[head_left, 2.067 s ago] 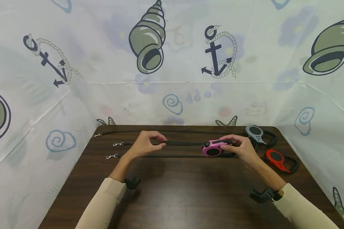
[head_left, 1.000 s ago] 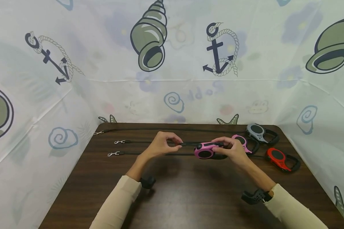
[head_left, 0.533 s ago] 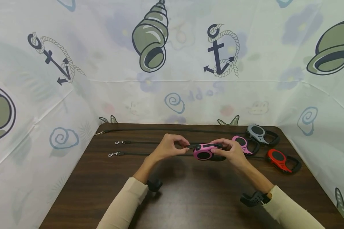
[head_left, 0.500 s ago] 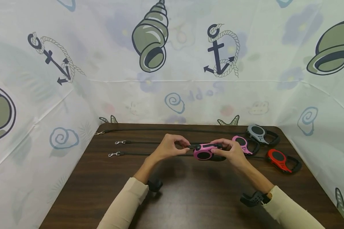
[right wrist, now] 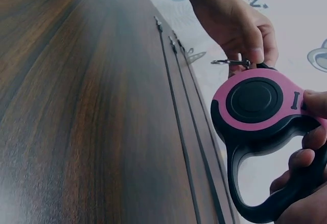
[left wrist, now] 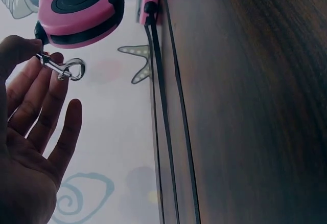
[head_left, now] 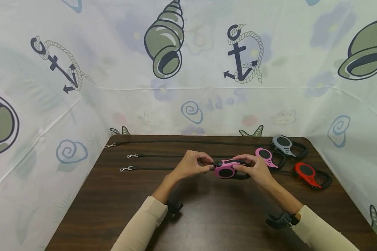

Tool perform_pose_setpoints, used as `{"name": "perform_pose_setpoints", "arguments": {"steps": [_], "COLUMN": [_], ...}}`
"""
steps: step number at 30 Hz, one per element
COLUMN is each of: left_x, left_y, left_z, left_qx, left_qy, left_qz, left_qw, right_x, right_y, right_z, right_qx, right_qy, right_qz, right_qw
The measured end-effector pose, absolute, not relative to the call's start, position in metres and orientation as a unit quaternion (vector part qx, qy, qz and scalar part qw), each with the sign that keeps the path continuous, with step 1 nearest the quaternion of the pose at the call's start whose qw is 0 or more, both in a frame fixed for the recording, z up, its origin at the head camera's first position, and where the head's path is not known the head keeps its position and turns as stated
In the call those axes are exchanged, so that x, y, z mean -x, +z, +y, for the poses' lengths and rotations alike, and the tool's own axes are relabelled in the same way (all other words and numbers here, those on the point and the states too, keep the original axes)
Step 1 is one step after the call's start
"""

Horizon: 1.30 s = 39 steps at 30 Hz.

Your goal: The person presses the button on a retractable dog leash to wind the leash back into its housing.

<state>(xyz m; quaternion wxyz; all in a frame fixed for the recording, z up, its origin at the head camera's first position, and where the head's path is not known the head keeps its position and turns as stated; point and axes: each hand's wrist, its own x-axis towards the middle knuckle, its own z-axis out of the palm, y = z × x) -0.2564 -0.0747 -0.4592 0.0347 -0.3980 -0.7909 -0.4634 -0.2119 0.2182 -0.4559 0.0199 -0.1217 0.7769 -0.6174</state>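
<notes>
Above the table, the right hand (head_left: 254, 169) holds a pink and black retractable dog leash (head_left: 225, 169); in the right wrist view its fingers curl round the black handle (right wrist: 301, 183), thumb on the pink casing. Right at the casing's nose, the left hand (head_left: 193, 164) pinches the end of the leash's strap between thumb and fingertips. A silver snap hook (left wrist: 57, 69) sticks out past those fingers in the left wrist view, while the left little finger stays extended. Hardly any strap shows between the left fingertips and the casing.
At the right of the brown table (head_left: 207, 216) lie another pink leash (head_left: 264, 154), a grey leash (head_left: 282, 141) and a red leash (head_left: 304, 169). Their black straps run left to snap hooks (head_left: 126, 168). Printed cloth (head_left: 207, 115) stands behind and at both sides.
The left hand has moved right with the strap's end, up to the casing, and the stretch of strap between the hands has shortened to almost nothing. The right hand has shifted slightly left, still holding the leash.
</notes>
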Motion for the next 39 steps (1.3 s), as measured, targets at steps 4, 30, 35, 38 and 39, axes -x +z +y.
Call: {"name": "perform_pose_setpoints", "arguments": {"steps": [4, 30, 35, 38, 39], "left_x": [0.256, 0.254, 0.255, 0.257, 0.257], "left_y": [-0.461, -0.487, -0.49, -0.492, -0.492], "left_z": [-0.071, -0.045, -0.042, -0.04, -0.039], "left_qx": [0.384, 0.331, 0.327, 0.328, 0.329], "left_qy": [-0.466, -0.439, -0.441, -0.433, -0.429], "left_qz": [-0.797, -0.82, -0.818, -0.823, -0.825], "left_qw": [0.014, -0.159, -0.173, -0.167, -0.164], "right_x": [0.211, 0.211, 0.211, 0.213, 0.213], "right_y": [-0.457, -0.483, -0.485, -0.487, -0.488], "right_z": [0.22, 0.245, 0.248, 0.248, 0.248], "right_qx": [0.11, 0.021, 0.013, 0.012, 0.011], "right_qy": [-0.61, -0.614, -0.621, -0.61, -0.604], "right_qz": [0.785, 0.776, 0.768, 0.776, 0.78], "right_qw": [0.026, 0.143, 0.156, 0.159, 0.16]}}
